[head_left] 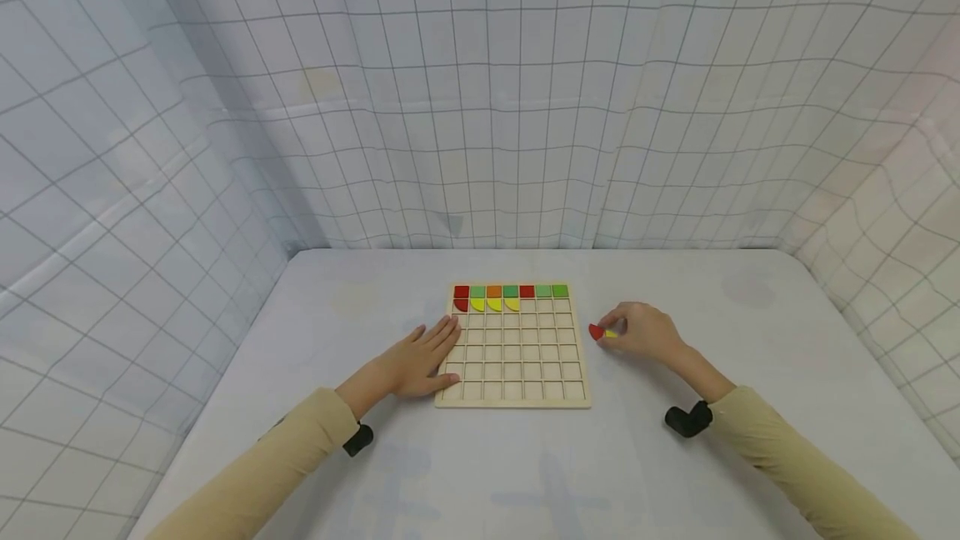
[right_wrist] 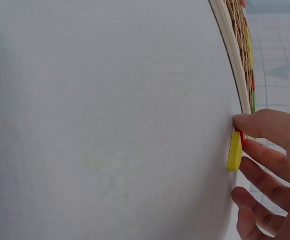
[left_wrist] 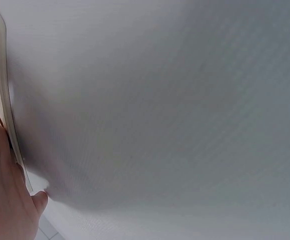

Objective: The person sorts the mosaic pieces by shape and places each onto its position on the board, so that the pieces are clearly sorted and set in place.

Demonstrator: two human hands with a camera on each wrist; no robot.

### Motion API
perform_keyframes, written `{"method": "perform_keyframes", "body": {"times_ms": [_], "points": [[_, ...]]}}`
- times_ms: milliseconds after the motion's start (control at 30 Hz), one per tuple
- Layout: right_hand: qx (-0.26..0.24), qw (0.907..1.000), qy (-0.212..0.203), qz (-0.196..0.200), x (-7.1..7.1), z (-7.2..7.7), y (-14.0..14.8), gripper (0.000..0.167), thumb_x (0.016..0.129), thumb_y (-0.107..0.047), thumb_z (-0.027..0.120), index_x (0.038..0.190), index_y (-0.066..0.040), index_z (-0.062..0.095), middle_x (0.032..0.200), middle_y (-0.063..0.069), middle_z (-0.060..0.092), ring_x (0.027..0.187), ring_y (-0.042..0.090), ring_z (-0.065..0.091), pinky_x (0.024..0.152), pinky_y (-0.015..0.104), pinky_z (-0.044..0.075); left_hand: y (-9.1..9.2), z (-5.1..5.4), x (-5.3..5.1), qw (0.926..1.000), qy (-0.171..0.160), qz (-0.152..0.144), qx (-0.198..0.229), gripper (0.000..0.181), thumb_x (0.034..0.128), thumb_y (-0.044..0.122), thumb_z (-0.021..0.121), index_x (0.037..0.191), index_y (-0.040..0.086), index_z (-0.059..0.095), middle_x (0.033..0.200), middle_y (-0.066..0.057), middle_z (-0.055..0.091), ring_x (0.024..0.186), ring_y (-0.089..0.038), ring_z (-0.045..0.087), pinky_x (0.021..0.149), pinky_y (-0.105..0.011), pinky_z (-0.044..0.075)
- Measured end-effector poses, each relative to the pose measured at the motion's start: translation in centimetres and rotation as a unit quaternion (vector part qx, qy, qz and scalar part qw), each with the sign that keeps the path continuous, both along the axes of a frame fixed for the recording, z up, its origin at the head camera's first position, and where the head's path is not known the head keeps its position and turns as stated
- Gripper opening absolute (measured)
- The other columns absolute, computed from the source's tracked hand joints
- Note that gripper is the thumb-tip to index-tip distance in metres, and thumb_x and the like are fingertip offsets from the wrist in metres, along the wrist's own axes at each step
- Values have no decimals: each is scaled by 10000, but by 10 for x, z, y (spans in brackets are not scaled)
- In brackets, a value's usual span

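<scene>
A pale wooden grid board (head_left: pixel 512 390) lies on the table. Coloured square tiles (head_left: pixel 494 292) fill its top row, and in the row below, from the left, sit one red and several yellow quarter-round pieces (head_left: pixel 493 305). My left hand (head_left: pixel 416 361) rests with spread fingers on the board's left edge. Just right of the board, my right hand (head_left: pixel 648 332) pinches a red quarter-round piece (head_left: pixel 596 332) between thumb and fingers. With it is a yellow piece (right_wrist: pixel 233 151), close against the fingers in the right wrist view; how it is held is partly hidden.
The board stands on a white-covered table (head_left: pixel 495 473). Behind it and at both sides hang white curtains (head_left: pixel 465 107) with a dark grid pattern. A black wrist device (head_left: pixel 688 419) sits near the right cuff, and another (head_left: pixel 358 440) by the left.
</scene>
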State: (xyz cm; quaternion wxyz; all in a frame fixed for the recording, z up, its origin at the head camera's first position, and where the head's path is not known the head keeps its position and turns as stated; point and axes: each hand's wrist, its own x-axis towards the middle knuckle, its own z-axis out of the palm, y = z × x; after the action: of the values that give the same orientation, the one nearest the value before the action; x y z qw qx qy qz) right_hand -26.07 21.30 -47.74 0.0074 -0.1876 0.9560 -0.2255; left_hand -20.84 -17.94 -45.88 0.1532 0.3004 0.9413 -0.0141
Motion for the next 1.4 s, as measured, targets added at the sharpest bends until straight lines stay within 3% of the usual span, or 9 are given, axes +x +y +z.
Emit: {"method": "perform_keyframes", "body": {"times_ms": [500, 1000, 1400], "points": [[-13, 10000, 43, 19, -4, -4, 3, 175, 753, -270, 802, 891, -166, 774, 882, -15, 707, 719, 119, 519, 582, 229, 393, -1, -7, -3, 9999, -12, 45, -135, 838, 974, 599, 353, 1545, 39, 103, 1629, -123, 29, 1510, -273, 36, 1189, -528, 165], [-33, 10000, 64, 47, -4, -2, 2, 173, 762, -238, 766, 908, -146, 772, 847, -20, 701, 688, 109, 505, 566, 237, 385, 1, -3, -2, 9992, -21, 72, -384, 847, 972, 621, 321, 1548, 54, 67, 1630, -104, 3, 1512, -254, 11, 1198, -508, 151], [-113, 9997, 231, 8, -10, 2, -3, 226, 768, -271, 765, 938, -121, 768, 848, 14, 708, 632, 108, 488, 491, 232, 355, 1, -4, -2, 9996, -35, 96, -266, 841, 972, 611, 340, 1547, 47, 97, 1630, -111, 22, 1512, -261, 23, 1194, -520, 156]]}}
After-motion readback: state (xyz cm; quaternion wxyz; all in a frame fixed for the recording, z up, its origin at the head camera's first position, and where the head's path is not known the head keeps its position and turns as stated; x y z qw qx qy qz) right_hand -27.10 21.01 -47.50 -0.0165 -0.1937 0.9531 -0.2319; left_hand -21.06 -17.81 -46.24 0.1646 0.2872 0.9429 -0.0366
